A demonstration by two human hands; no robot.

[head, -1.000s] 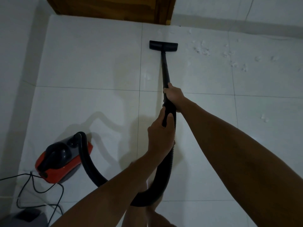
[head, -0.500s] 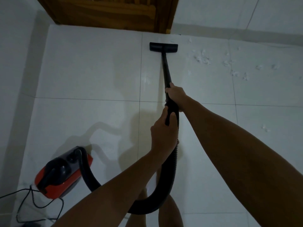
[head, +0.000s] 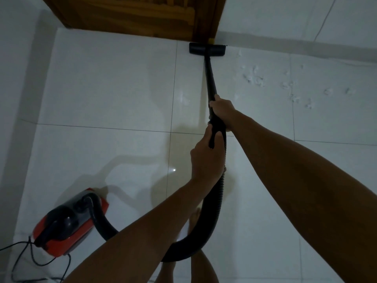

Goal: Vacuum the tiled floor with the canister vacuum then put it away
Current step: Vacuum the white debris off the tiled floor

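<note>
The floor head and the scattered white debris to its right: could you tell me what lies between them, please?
Only bare tiled floor lies between the floor head and the white debris, as the head view shows.

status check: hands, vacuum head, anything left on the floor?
Both hands gripping: right hand on wand, left hand on hose handle. Floor head at wall by door frame. Debris remains right.

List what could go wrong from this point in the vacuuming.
1. The floor nozzle sits at the wooden door frame; pushing further may knock the wood.
2. The white debris lies right of the nozzle, uncollected, and could be missed.
3. The power cord loops loosely behind the red canister; pulling the hose could snag it.
</note>
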